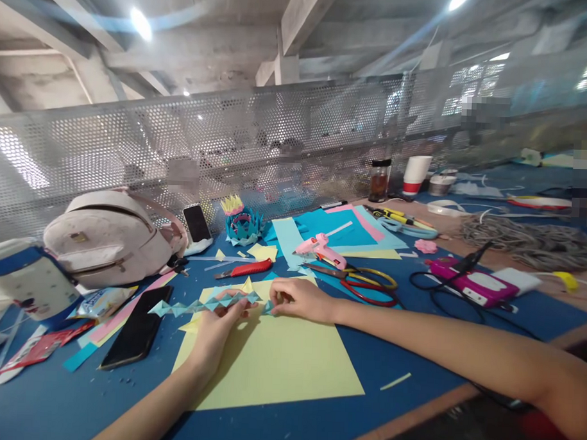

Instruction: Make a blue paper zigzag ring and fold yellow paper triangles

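A light-blue folded paper strip with zigzag points (189, 308) is held by my left hand (217, 326), its long end reaching out to the left. Close by, my right hand (300, 298) pinches a small blue folded paper piece (268, 307) near the strip's right end; a slight gap shows between the two. Under both hands lies a sheet of pale yellow paper (288, 367). Just beyond them are a red utility knife (251, 268), a pink glue gun (321, 250) and scissors with red and yellow handles (368, 283).
A blue folded-paper crown shape (244, 228) stands at the back. To the left are a black phone (138, 330), a pale backpack (110, 239) and a large cup (31, 288). On the right, a magenta power strip (474, 281) trails black cable near grey cord (528, 241).
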Action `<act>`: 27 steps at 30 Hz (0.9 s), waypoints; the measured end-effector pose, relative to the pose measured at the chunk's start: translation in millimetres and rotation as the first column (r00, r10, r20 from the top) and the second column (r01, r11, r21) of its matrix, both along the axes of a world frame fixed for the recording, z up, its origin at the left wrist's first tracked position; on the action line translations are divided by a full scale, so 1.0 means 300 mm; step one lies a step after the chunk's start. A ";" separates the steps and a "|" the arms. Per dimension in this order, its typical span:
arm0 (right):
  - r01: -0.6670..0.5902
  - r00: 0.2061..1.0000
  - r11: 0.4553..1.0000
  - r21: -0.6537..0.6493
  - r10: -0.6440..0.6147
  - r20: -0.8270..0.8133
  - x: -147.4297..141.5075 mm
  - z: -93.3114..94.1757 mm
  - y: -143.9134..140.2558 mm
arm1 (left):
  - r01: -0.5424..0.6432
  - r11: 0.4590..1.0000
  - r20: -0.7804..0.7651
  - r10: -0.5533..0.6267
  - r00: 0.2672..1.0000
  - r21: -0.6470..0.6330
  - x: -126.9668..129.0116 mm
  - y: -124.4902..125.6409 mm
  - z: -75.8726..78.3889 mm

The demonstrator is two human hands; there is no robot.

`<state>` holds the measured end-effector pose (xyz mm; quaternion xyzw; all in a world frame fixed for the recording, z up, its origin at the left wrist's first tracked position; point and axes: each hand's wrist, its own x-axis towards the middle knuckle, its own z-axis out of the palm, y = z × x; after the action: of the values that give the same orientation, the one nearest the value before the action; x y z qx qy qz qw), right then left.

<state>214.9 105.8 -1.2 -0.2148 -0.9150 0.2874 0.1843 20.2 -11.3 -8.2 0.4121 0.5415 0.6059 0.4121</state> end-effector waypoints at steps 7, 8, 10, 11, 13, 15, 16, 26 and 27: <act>0.021 1.000 0.999 -0.037 -0.020 0.016 -0.002 0.004 -0.006 | 0.031 0.999 -0.021 -0.031 0.999 -0.017 -0.011 -0.008 -0.005; 0.003 1.000 1.000 -0.030 -0.003 0.006 -0.002 0.004 -0.006 | 0.034 0.999 -0.024 -0.035 0.999 -0.014 -0.012 -0.008 -0.007; -0.026 1.000 1.000 0.016 0.026 0.005 -0.002 0.005 -0.007 | 0.046 0.999 -0.028 -0.046 0.999 -0.009 -0.014 -0.008 -0.009; -0.033 0.999 0.998 0.050 0.032 0.011 -0.002 0.004 -0.007 | 0.049 0.999 -0.029 -0.049 0.998 -0.010 -0.014 -0.008 -0.009; -0.045 0.999 0.992 0.121 0.043 0.019 -0.002 0.004 -0.007 | 0.048 0.999 -0.034 -0.049 0.998 -0.016 -0.014 -0.006 -0.009; -0.056 0.998 0.984 0.171 0.056 0.008 -0.002 0.003 -0.008 | 0.040 0.999 -0.042 -0.041 0.998 -0.024 -0.013 -0.004 -0.007; -0.063 0.998 0.980 0.190 0.064 0.000 -0.001 0.002 -0.008 | 0.036 0.999 -0.047 -0.037 0.998 -0.025 -0.012 -0.004 -0.006; -0.015 0.995 0.999 0.046 0.019 -0.099 -0.003 -0.004 -0.010 | 0.024 1.000 -0.034 -0.025 0.999 -0.018 -0.007 -0.006 -0.001; -0.008 0.994 1.000 0.019 0.010 -0.109 -0.004 -0.005 -0.009 | 0.025 1.000 -0.033 -0.025 0.999 -0.011 -0.008 -0.005 -0.001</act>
<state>213.6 103.1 -2.6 -0.1930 -0.9072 0.2910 0.2348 17.9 -12.7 -8.6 0.4266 0.5461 0.5911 0.4129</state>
